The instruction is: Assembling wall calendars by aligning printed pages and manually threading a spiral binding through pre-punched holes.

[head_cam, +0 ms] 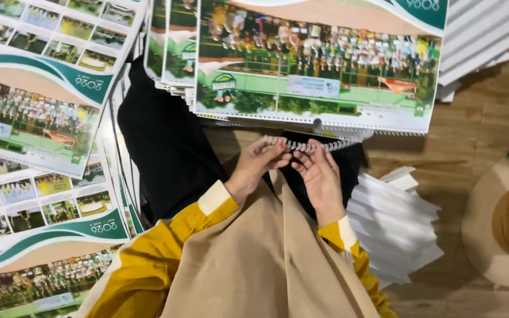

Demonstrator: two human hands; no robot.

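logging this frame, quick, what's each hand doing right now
Left hand: shut on the wire coil, pinching its left end.
Right hand: fingers curled on the wire coil near its middle, holding it.

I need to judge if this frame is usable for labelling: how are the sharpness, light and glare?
Head view: even, warm light with no hard shadows; mild glare on the glossy printed calendar sheets; left hand, right hand and silver wire binding coil are slightly soft; the photos are too blurred for detail; edges look bent by the wide lens.
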